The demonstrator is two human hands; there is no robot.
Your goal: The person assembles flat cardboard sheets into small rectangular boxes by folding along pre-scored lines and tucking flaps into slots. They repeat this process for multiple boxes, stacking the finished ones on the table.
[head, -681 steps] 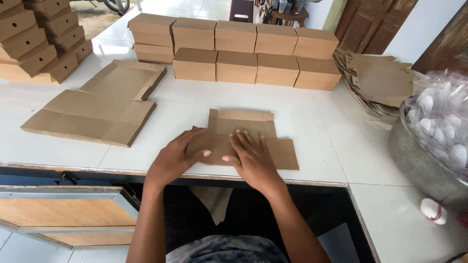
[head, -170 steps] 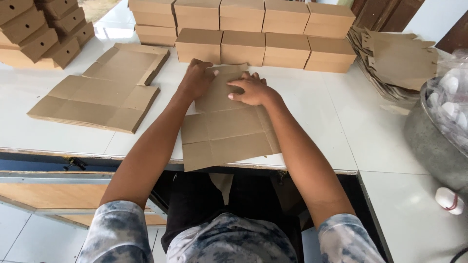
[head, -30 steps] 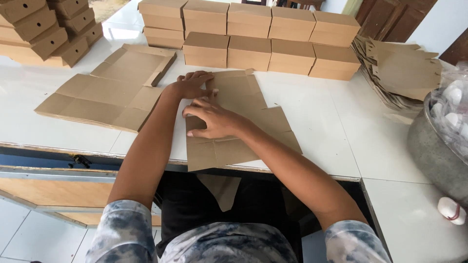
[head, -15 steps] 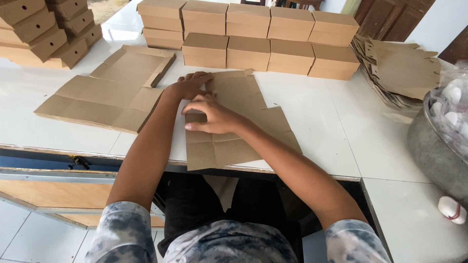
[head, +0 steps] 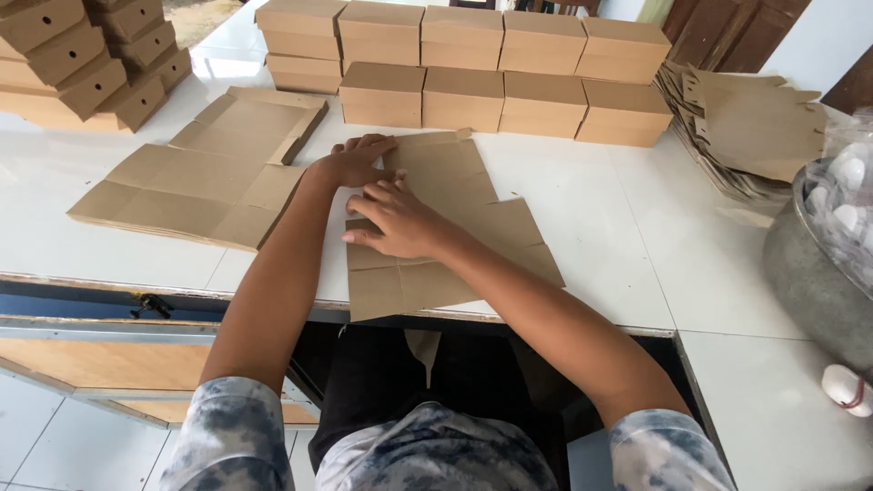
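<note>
Our right hand [head: 400, 218] lies flat, fingers together, pressing the unfolded cardboard sheet [head: 446, 227] near the table's [head: 600, 227] front edge. Our left hand [head: 353, 162] rests spread on the sheet's far left corner. Since a second ago the right hand has slid slightly toward us — the crease looks pressed further down. A flat stack [head: 195, 173] lies left; finished boxes [head: 473, 64] line the back edge.
</note>
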